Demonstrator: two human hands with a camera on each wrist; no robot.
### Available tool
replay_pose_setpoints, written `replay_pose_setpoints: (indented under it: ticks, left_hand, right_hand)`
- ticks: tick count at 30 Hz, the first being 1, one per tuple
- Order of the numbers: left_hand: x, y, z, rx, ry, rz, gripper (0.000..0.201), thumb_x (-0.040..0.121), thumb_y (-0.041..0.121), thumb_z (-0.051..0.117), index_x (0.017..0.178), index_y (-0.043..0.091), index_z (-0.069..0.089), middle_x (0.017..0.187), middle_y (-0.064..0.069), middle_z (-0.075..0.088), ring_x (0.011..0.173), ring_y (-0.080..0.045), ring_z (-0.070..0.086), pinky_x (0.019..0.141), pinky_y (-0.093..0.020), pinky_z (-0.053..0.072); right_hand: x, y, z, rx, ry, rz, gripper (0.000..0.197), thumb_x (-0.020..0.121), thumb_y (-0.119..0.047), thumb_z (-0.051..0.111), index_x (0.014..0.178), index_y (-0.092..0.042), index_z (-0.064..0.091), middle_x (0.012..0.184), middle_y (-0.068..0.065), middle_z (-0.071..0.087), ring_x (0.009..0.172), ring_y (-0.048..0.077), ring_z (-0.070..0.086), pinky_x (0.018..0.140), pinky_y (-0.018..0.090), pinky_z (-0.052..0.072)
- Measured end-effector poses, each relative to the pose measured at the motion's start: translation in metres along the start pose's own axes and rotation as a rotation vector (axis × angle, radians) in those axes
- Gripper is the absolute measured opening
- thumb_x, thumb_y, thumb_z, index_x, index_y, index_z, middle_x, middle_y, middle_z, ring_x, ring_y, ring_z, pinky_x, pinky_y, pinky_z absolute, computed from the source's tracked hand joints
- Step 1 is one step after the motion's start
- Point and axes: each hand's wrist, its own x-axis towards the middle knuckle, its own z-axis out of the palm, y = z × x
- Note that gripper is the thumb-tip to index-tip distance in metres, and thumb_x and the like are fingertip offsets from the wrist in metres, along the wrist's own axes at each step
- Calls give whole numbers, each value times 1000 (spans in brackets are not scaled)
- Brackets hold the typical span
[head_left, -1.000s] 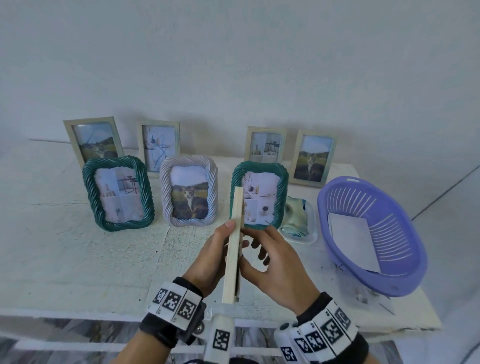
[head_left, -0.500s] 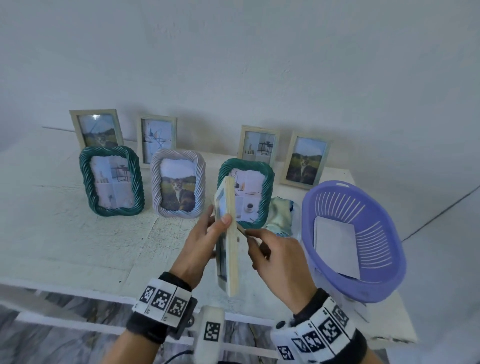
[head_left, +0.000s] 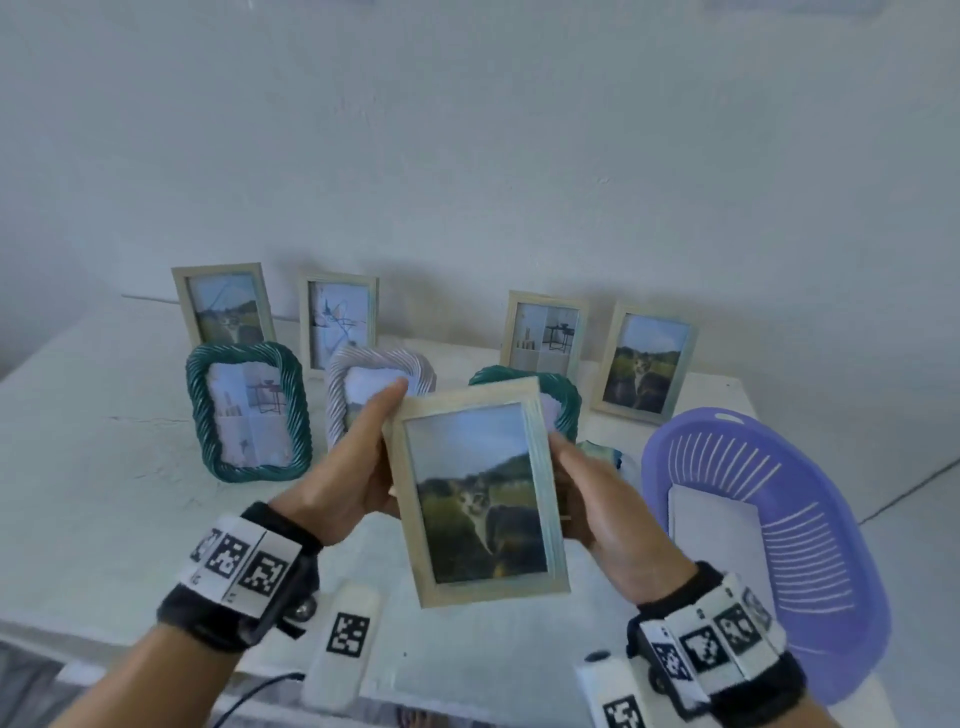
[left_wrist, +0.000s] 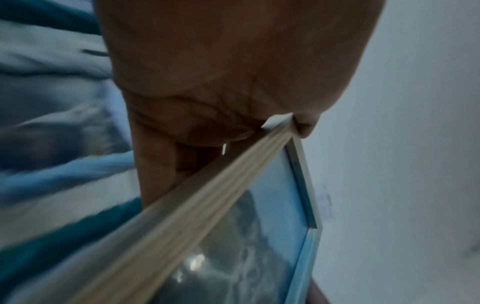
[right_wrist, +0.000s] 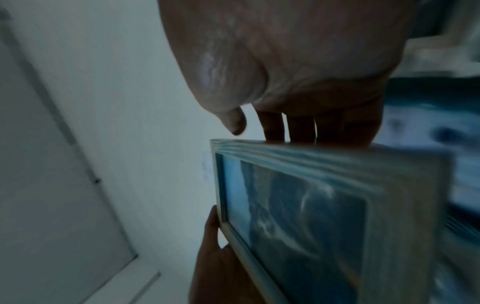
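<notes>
On the left a green rope frame (head_left: 248, 410) stands on the worktop (head_left: 104, 467), and beside it your left grip (head_left: 353, 467) clamps the left edge of the wooden cat-photo frame (head_left: 478, 493), thumb on the front rim and fingers behind. That frame is in the air over the worktop's front, picture side towards you, slightly tilted. Your right grip (head_left: 597, 514) clasps its right edge, thumb at the rim and fingers behind, with the purple basket (head_left: 821, 545) just to the right.
</notes>
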Motion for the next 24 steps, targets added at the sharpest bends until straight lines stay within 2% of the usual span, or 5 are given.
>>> replay_pose_setpoints:
  ticks: [3,8,14,18,24]
  left_hand:
    - [21,55,-18,150,29,123,69,80,77,42,108,18,64,94,-22,68,82,-39,64,75,-49,54]
    - [86,146,-51,299,69,277,59,92,67,31,94,21,66,78,-7,74,75,-23,71,74,-42,55]
    - [182,190,-105,542,77,271,56,93,59,47,112,9,65,101,-14,71,83,-23,70,75,-39,59]
    - [230,190,-134,784,3,342,30,93,33,62,111,10,65,96,-9,71,85,-17,71,74,-35,59]
    - [267,178,-145,1269,-56,371,21,91,33,63,106,18,68,90,-1,74,86,-14,67,82,-30,52]
  right_hand:
    - [30,-57,4,-261,75,-351,46,92,-50,53,109,-10,67,96,8,71,87,23,68,73,32,56]
    - [116,-144,23,-573,185,-638,25,97,-18,56,122,-17,57,86,22,66,82,33,65,68,44,61]
    - [221,-173,23,-679,169,-449,21,98,-9,51,116,-18,57,100,14,66,80,22,70,67,42,61]
    - [268,-152,18,-746,188,-304,17,98,-8,50,111,-18,55,98,19,67,84,26,70,68,40,61]
    - [310,-124,20,-1034,235,-234,19,93,-5,52,107,-17,58,90,16,66,81,32,68,75,45,58]
